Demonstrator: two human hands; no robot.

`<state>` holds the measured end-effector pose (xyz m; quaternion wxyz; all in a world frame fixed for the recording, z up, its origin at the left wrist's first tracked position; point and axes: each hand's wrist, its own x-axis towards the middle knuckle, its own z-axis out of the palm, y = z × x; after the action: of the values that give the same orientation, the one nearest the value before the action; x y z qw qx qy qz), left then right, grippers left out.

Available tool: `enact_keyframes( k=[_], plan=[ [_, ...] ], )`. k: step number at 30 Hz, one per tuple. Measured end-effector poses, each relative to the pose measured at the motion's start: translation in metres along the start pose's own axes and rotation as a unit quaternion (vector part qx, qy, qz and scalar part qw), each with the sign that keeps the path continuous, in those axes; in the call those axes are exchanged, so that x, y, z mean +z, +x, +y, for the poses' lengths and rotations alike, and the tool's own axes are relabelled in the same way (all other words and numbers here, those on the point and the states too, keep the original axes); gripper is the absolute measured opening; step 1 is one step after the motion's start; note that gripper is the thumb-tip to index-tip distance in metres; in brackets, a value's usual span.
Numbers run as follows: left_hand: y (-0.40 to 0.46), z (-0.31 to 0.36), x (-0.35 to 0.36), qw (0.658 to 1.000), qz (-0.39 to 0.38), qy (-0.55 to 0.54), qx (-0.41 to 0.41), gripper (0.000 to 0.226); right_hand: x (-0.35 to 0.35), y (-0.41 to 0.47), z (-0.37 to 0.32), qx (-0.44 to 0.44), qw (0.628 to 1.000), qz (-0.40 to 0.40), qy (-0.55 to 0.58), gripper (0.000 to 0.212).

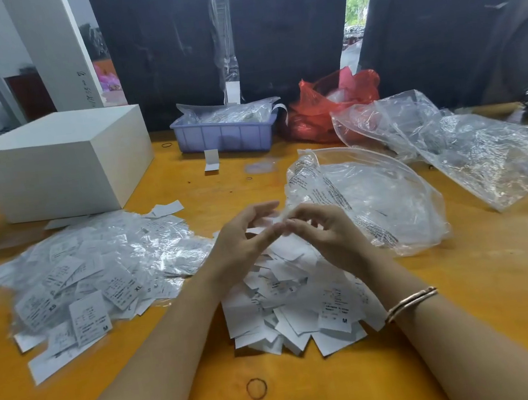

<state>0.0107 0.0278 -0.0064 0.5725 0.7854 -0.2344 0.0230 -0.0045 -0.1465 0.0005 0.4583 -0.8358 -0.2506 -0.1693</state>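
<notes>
Closest to me, a black rubber band (256, 388) lies on the orange worktop (466, 291) between the forearms. Over the loose paper tags (294, 299), the left hand (244, 240) and right hand (325, 234) meet, fingers pinching a small clear sleeve (279, 219), too blurred to read. Bagged tags (98, 273) heap up on the left, a crumpled clear bag (376, 206) crowds the right, and a white box (58, 162) stands behind.

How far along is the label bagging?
Done: a heap of bagged labels lies at left. In hand: left hand and right hand pinch what looks like one small clear sleeve. Left: a pile of loose labels under the wrists, so roughly halfway at a guess.
</notes>
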Motion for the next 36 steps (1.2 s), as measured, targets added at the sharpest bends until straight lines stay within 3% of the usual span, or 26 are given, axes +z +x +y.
enact_keyframes(
  k=[4, 6, 9, 13, 15, 18, 23, 31, 36],
  plan=[
    [0.001, 0.002, 0.004, 0.983, 0.123, -0.134, -0.023, 0.006, 0.009, 0.001, 0.002, 0.084, 0.992, 0.036, 0.083, 0.017],
    [0.003, 0.002, 0.004, 0.97, 0.159, -0.179, -0.037, 0.006, 0.012, 0.0, 0.005, 0.079, 0.996, 0.01, -0.034, 0.017],
    [0.005, 0.001, 0.004, 0.965, 0.182, -0.186, -0.038, 0.007, 0.02, -0.001, 0.008, 0.026, 0.966, -0.074, -0.245, 0.033],
    [0.005, -0.001, 0.004, 0.965, 0.192, -0.177, -0.023, 0.007, 0.022, -0.001, 0.006, 0.011, 0.963, -0.063, -0.264, 0.028],
    [0.005, -0.003, 0.003, 0.968, 0.197, -0.154, -0.011, 0.007, 0.022, -0.001, 0.006, 0.019, 0.972, -0.029, -0.232, 0.022],
    [0.005, -0.007, 0.001, 0.973, 0.203, -0.112, 0.004, 0.011, 0.02, 0.0, 0.005, 0.105, 0.987, 0.061, -0.107, 0.016],
    [0.006, -0.012, -0.002, 0.979, 0.195, -0.054, 0.013, 0.015, 0.007, 0.002, 0.005, 0.189, 0.956, 0.135, 0.18, 0.016],
    [0.004, -0.011, 0.0, 0.987, 0.149, 0.031, 0.042, 0.012, 0.004, 0.0, 0.0, 0.141, 0.948, 0.141, 0.249, 0.016],
    [0.002, -0.008, 0.002, 0.992, 0.123, 0.018, 0.035, 0.013, 0.004, 0.004, -0.002, 0.144, 0.911, 0.155, 0.353, 0.006]
  ],
)
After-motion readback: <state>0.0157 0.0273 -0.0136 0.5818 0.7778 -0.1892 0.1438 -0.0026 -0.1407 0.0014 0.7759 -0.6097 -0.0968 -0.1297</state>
